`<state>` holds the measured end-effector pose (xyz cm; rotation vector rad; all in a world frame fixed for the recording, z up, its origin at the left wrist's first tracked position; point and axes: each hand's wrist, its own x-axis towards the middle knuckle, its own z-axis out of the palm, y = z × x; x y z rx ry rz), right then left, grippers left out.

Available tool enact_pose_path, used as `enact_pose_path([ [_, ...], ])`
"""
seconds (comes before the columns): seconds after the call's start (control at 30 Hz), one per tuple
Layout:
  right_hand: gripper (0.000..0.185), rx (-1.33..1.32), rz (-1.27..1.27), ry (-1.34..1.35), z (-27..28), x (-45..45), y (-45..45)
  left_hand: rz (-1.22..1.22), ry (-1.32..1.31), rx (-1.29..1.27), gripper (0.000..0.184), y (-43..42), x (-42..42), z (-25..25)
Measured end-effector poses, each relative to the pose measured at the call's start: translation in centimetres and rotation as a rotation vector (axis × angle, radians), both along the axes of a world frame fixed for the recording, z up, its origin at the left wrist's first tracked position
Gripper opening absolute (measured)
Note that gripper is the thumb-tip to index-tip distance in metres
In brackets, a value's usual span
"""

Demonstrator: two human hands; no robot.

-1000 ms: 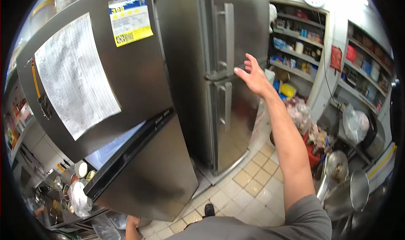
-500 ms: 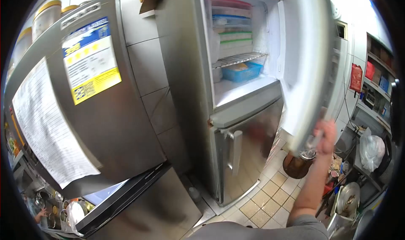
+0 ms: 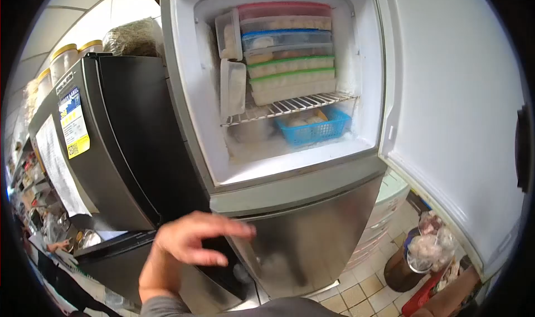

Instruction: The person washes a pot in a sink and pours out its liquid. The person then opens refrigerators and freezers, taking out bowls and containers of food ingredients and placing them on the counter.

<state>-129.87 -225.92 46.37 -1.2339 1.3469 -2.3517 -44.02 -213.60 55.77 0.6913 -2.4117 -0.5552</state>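
Observation:
My left hand (image 3: 195, 239) is raised before the freezer-over-fridge unit, near the lower steel door (image 3: 312, 233). Its thumb and fingers are apart and hold nothing. My right forearm (image 3: 454, 297) reaches the bottom corner of the opened freezer door (image 3: 457, 88); the hand itself is hidden there. Inside the freezer compartment, lidded plastic boxes (image 3: 290, 52) with red, blue and green lids are stacked on a wire shelf (image 3: 295, 106). Two narrow pale containers (image 3: 233, 88) stand upright at their left. Beneath the shelf sits a blue basket (image 3: 315, 132) with pale contents.
A second dark fridge (image 3: 128, 139) stands at the left, with yellow-lidded jars (image 3: 64, 61) on top. Another person's hand (image 3: 58, 245) shows at far left. A brown bin (image 3: 400, 269) with plastic bags (image 3: 432, 250) stands on the tiled floor below the door.
The freezer door has swung wider to the right. My left hand has come into view, and my right hand has passed out of sight at the door. The view has turned toward the freezer.

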Motion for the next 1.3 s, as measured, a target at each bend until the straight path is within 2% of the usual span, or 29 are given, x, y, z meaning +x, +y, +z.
enact_pose_path([
  [0.1,0.053,0.007,0.059,0.072,4.3,-0.3,-9.3,0.355,-0.172,-0.367,0.059,-2.4,-3.6,6.5],
  [0.17,0.053,0.015,0.108,0.108,6.3,0.5,-14.9,0.55,-0.092,-0.436,0.063,-5.1,-4.7,8.4],
  [0.23,0.053,0.026,0.153,0.124,7.3,1.2,-19.4,0.67,0.154,-0.436,0.069,-8.5,-4.3,10.3],
  [0.3,0.053,0.049,0.188,0.146,8.0,1.9,-23.6,0.931,0.203,-0.696,0.075,-14.0,-3.7,16.5],
  [0.37,0.053,0.061,0.211,0.165,8.7,2.7,-26.4,1.189,0.242,-0.719,0.082,-17.5,-4.3,20.8],
  [0.43,0.053,0.066,0.243,0.173,8.5,3.5,-28.7,1.476,0.078,-0.765,0.085,-21.6,-3.4,23.4],
  [0.47,0.053,0.073,0.249,0.173,8.3,3.6,-29.5,1.482,0.069,-0.771,0.085,-23.7,-2.3,24.0],
  [0.53,0.052,0.079,0.264,0.168,7.8,3.9,-30.8,1.65,0.001,-0.775,0.074,-27.7,-0.4,24.5],
  [0.63,0.052,0.079,0.269,0.178,7.8,4.2,-31.8,1.734,-0.121,-0.729,0.065,-30.4,1.2,25.4],
  [0.67,0.052,0.08,0.271,0.186,7.7,4.5,-31.9,1.713,-0.149,-0.787,0.061,-31.7,3.0,25.6],
  [0.77,0.052,0.1,0.279,0.192,7.4,4.9,-32.5,1.698,-0.316,-0.666,0.058,-30.0,1.1,26.2],
  [0.9,0.052,0.11,0.283,0.197,7.4,5.1,-32.7,1.686,-0.258,-0.595,0.059,-29.9,1.8,27.3],
  [0.97,0.052,0.118,0.276,0.197,7.3,4.9,-32.5,1.672,-0.06,-0.636,0.063,-30.6,3.4,29.2],
  [1.0,0.052,0.122,0.273,0.194,7.2,4.9,-32.3,1.769,-0.079,-0.792,0.069,-30.7,2.9,29.7],
  [1.1,0.052,0.126,0.268,0.197,7.2,5.0,-32.0,1.808,-0.191,-0.765,0.073,-30.0,1.2,30.7],
  [1.17,0.052,0.131,0.269,0.198,7.2,5.2,-31.9,1.819,-0.192,-0.773,0.073,-31.0,2.1,31.1],
  [1.3,0.052,0.137,0.255,0.203,7.1,5.0,-31.5,1.822,-0.165,-0.74,0.059,-32.4,1.1,30.2],
])
